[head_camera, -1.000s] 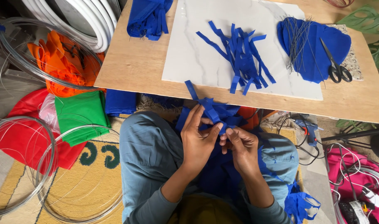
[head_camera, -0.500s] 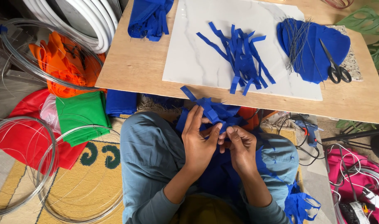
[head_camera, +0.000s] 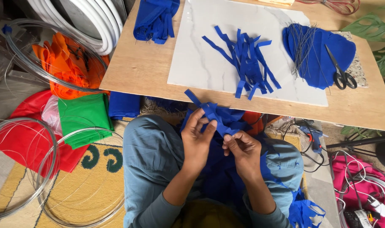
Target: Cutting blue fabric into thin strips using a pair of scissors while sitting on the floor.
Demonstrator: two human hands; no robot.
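Blue fabric strips (head_camera: 220,116), bunched together, are held above the lap just off the surface's (head_camera: 137,69) near edge. Both the left hand (head_camera: 196,137) and right hand (head_camera: 241,147) are closed in a pinching grip on them. They look soft, light and floppy, best pinched near the gathered middle.

On my wooden table (head_camera: 142,71), scissors (head_camera: 339,71) lie near the right edge and a white marble board (head_camera: 201,55) fills the middle. Folded green cloth (head_camera: 85,116) sits below the table's left corner, beside my wire hoops (head_camera: 53,177).
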